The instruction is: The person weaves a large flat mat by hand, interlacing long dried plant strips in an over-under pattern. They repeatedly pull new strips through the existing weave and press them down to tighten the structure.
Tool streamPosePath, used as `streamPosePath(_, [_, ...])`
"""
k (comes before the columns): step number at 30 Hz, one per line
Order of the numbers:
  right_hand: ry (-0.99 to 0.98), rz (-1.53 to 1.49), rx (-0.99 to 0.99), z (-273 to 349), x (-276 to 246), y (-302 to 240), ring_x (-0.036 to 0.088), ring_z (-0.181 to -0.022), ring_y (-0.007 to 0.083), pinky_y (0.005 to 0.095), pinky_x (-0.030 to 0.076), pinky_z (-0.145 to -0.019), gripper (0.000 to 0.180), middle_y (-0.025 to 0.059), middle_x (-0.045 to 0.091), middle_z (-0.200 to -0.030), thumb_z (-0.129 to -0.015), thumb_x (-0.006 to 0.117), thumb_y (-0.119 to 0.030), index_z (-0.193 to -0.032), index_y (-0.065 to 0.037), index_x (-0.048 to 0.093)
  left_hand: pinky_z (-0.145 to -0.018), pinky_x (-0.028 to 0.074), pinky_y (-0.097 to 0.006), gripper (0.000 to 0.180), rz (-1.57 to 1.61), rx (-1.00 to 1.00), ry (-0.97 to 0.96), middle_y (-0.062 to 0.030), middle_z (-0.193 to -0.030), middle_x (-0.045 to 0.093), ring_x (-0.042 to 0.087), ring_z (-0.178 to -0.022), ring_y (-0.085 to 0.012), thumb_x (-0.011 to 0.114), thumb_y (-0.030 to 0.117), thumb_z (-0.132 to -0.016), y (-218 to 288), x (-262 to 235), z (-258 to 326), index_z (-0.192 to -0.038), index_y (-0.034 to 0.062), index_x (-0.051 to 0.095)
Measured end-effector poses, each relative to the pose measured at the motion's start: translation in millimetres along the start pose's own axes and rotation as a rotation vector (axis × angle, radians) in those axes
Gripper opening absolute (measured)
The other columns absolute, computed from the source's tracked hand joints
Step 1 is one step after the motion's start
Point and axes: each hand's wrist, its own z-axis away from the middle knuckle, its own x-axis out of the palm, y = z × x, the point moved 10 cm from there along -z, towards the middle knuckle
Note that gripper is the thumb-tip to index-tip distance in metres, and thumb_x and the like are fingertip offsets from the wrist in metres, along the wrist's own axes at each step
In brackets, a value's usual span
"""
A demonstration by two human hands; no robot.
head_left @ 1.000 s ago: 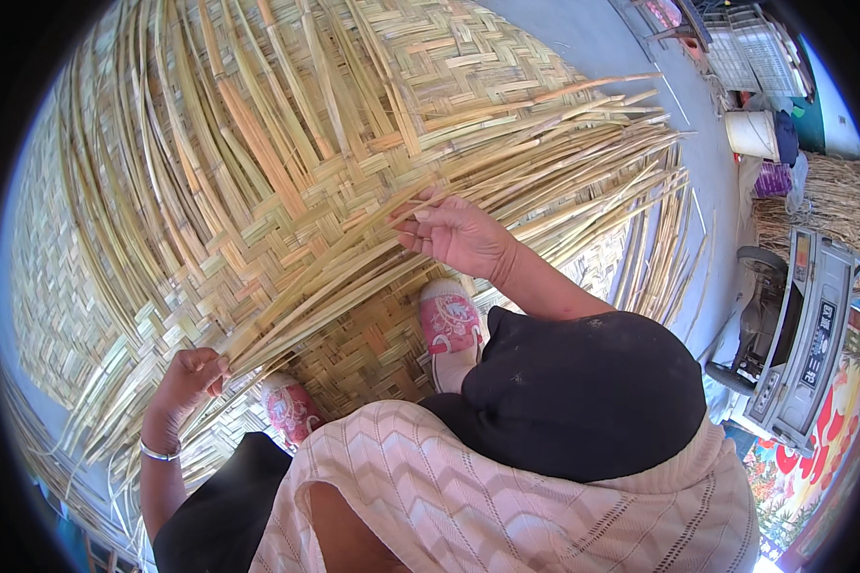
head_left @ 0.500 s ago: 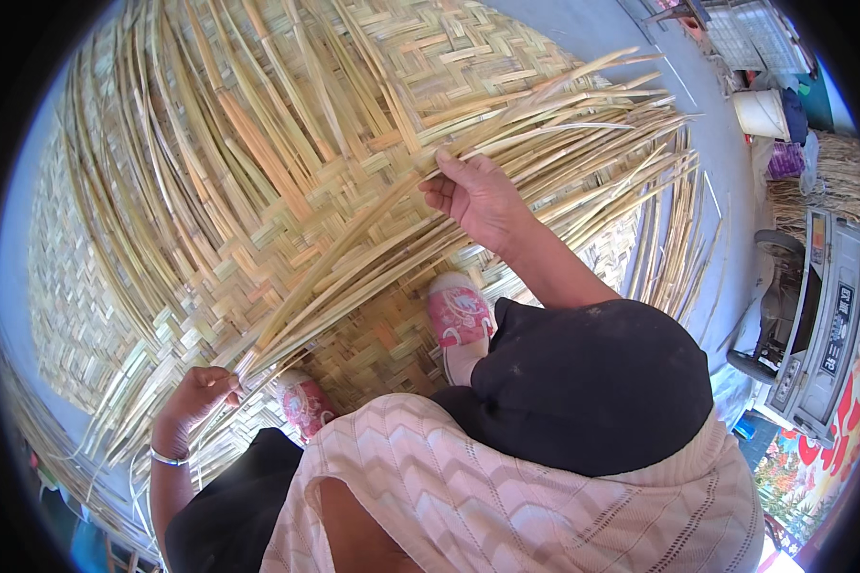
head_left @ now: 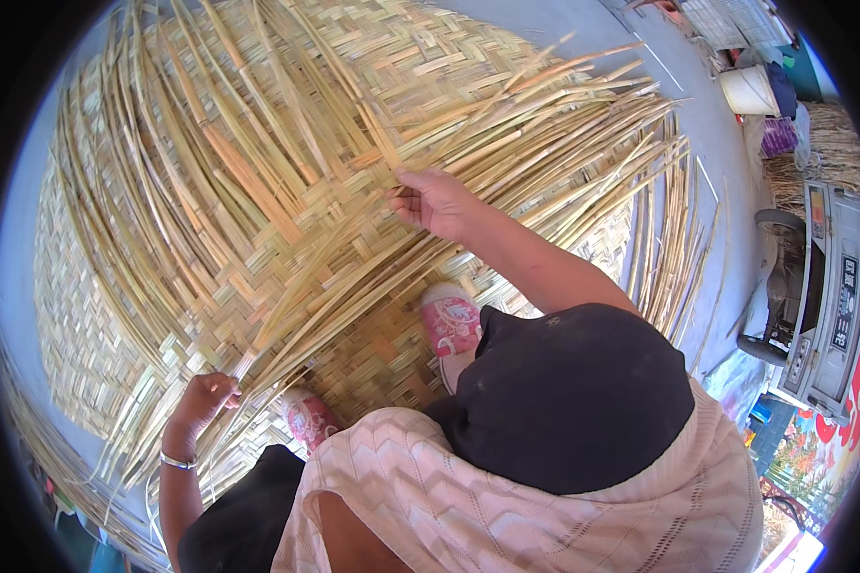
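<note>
A large woven mat point(head_left: 365, 355) of flat, straw-coloured reed strips lies under me. Long loose strip ends fan out from it to the far left and to the right. My right hand point(head_left: 434, 203), over the middle of the weave, has thumb and fingers pinched on a reed strip point(head_left: 308, 275). That strip slants down toward my left hand point(head_left: 204, 399), at the near left edge of the weave. The left fingers are closed around strip ends there; exactly which strips they grip is partly hidden.
My feet, in pink patterned shoes point(head_left: 451, 323), rest on the mat close to the near strips. Grey floor point(head_left: 674, 62) surrounds it. Off to the right stand a small vehicle point(head_left: 827, 306), a white bucket point(head_left: 747, 91) and a bundle of stalks point(head_left: 831, 143).
My right hand has moved left and slightly down, and the strip it pinches now lies lower against the weave. My left hand stays almost in place.
</note>
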Motion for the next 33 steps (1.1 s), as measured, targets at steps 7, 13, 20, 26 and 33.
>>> streamPosePath(7, [0.103,-0.031,-0.100,0.0,-10.0,-1.0,0.065,-0.065,0.0172,0.0294,0.059,-0.055,0.020,0.0110,0.064,-0.084,-0.093,0.060,-0.020,-0.101,-0.004,0.050,-0.065,0.053,-0.028,0.025,0.162,0.026,0.085,-0.0092,-0.075,0.067,0.065,-0.066,-0.0156,0.063,0.022,-0.091,-16.5,-3.7,-12.0,-0.089,-0.0031,0.065])
streamPosePath(13, [0.114,-0.090,-0.043,-3.7,-20.9,6.9,0.066,-0.067,0.0188,0.0292,0.059,-0.056,0.018,0.0110,0.064,-0.079,-0.092,0.061,-0.018,-0.100,-0.003,0.053,-0.061,0.053,-0.030,0.029,0.138,0.138,0.113,-0.0048,-0.073,0.063,0.062,-0.064,-0.0135,0.065,0.026,-0.091,-8.8,-0.8,-23.3,-0.088,-0.0024,0.065])
streamPosePath(20, [0.101,-0.056,-0.009,-12.7,-24.4,6.5,0.067,-0.073,0.0217,0.0346,0.059,-0.067,0.016,0.0129,0.065,-0.082,-0.092,0.060,-0.015,-0.098,-0.001,0.056,-0.062,0.049,-0.026,0.021,0.174,0.142,0.218,-0.0011,-0.076,0.063,0.059,-0.067,-0.0090,0.064,0.020,-0.090,-11.3,-6.2,-31.3,-0.091,0.0001,0.067])
streamPosePath(26, [-0.069,0.032,0.085,13.2,-18.0,19.5,0.069,-0.081,0.0221,0.0339,0.058,-0.073,0.020,0.0135,0.068,-0.089,-0.092,0.060,-0.017,-0.101,0.001,0.059,-0.074,0.049,-0.033,0.019,-0.127,0.306,0.407,-0.0136,-0.082,0.065,0.061,-0.076,-0.0200,0.060,0.020,-0.091,19.8,-9.4,-20.6,-0.096,0.0014,0.064])
streamPosePath(33, [-0.102,0.160,0.206,64.8,-19.0,56.5,0.068,-0.080,0.0206,0.0313,0.058,-0.072,0.023,0.0128,0.067,-0.092,-0.095,0.055,-0.019,-0.102,0.002,0.059,-0.077,0.049,-0.037,0.007,-0.710,0.807,0.776,-0.0078,-0.090,0.062,0.059,-0.087,-0.0268,0.066,0.012,-0.083,131.6,49.3,39.6,-0.085,0.0064,0.063])
